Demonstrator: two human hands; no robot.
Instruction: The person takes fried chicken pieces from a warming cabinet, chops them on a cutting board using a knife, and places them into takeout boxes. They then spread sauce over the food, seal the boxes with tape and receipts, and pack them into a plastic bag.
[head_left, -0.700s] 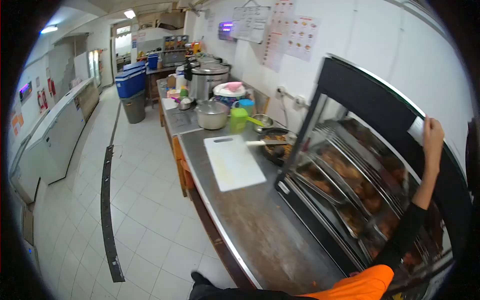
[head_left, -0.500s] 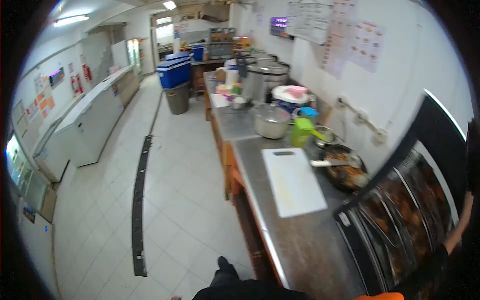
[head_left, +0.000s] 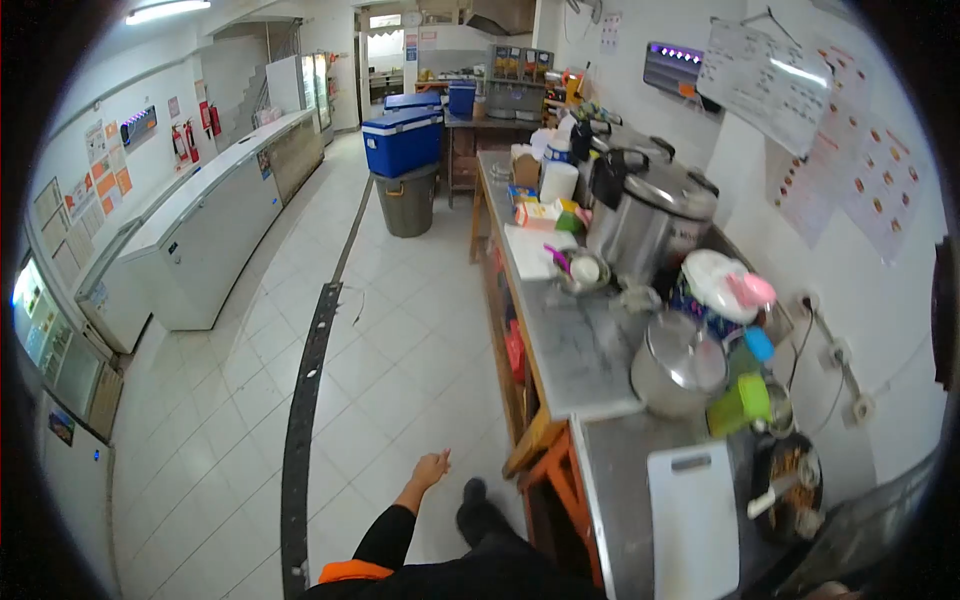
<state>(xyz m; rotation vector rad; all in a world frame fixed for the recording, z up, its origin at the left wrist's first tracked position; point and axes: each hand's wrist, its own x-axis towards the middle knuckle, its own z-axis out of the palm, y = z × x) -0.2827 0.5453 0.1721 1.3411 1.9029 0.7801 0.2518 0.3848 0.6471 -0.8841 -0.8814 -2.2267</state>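
My left hand (head_left: 432, 468) hangs over the tiled floor, left of the steel table (head_left: 590, 345). Its fingers are curled in and nothing shows in them. At the bottom right edge a small blurred patch may be part of my right hand; its fingers cannot be made out. A white cutting board (head_left: 694, 520) lies on the near part of the table. Right of it a knife with a white handle (head_left: 762, 503) rests across a dark pan (head_left: 800, 465) of food. Behind these stand a green jug (head_left: 740, 405) and a lidded pot (head_left: 680, 365).
A large steel cooker (head_left: 650, 225) stands farther along the table. Blue coolers (head_left: 402, 140) sit on and behind a grey bin (head_left: 407, 203). White chest freezers (head_left: 215, 235) line the left side. A dark strip (head_left: 305, 430) runs along the floor. My foot (head_left: 475, 495) is beside the table.
The view has swung right to left, so the table now lies farther right. The glass-fronted food cabinet has mostly left view, and my right hand is off its top edge. My left hand has appeared.
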